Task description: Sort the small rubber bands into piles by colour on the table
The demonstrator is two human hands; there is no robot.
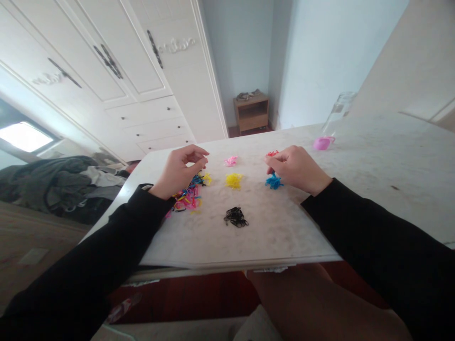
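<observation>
Small rubber bands lie in piles on the pale table. My left hand [180,169] hovers over a mixed-colour pile of bands [188,198] at the left, fingers loosely curled, a gap showing between index finger and thumb. My right hand [300,168] is pinched beside the red bands [272,153], partly covering them; anything between its fingertips is too small to make out. Just below those fingers sit the blue bands [273,181]. Between my hands are the pink bands [231,161] and the yellow bands [233,181]. Nearer to me lie the black bands [236,217].
A clear glass bottle [337,113] stands at the table's [384,199] back right, with a bright pink object [323,143] at its base. Beyond are a white wardrobe [135,90] and a small wooden cabinet [251,113]. Dark cloth [53,184] is heaped at the left.
</observation>
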